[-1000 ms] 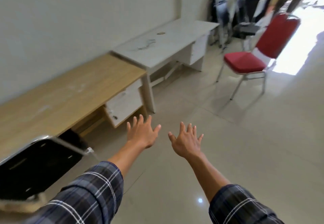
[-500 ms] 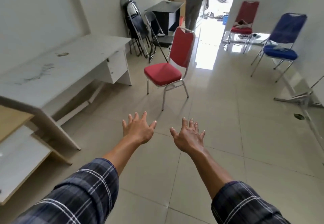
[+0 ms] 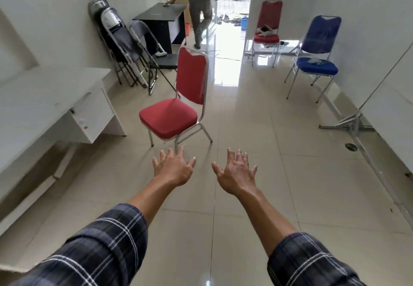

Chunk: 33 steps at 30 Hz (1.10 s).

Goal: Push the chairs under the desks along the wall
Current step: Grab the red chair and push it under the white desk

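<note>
Head view: spread hands near red chair.

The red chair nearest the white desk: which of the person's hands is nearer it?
Left. The left hand is just before the red chair, near its front legs; the right hand is farther off to its right.

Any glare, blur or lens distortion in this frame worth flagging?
Head view: bright doorway washes out, throwing glare across the glossy floor tiles; wide-angle lens bends the white desk at left; the near red padded chair is motion-blurred; left hand and right hand look sharp.
</note>
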{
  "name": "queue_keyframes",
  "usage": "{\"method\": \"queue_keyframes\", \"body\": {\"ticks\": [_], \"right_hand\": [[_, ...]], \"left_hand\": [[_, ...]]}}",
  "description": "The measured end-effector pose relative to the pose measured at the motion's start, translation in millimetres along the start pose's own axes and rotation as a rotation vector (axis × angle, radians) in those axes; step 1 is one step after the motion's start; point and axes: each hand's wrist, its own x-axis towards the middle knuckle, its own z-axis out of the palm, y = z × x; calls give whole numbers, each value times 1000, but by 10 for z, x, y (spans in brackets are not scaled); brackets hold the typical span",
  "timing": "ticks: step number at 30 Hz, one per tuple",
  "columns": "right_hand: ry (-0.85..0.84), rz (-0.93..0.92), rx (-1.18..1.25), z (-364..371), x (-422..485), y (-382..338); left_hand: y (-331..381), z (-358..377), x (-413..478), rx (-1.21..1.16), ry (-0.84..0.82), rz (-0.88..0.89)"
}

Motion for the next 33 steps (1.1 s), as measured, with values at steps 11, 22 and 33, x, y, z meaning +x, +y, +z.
{"method": "queue_keyframes", "body": {"ticks": [11, 22, 33], "right_hand": [[0, 26, 24, -745, 2650, 297], [-99, -89, -68, -1512, 5013, 176], [-131, -216, 38, -1404, 7321, -469]], "left_hand": [[1162, -452, 2533, 4, -2, -3], [2088, -805, 4391, -102, 6, -122], [2303, -1006, 6729, -192, 17, -196]]}}
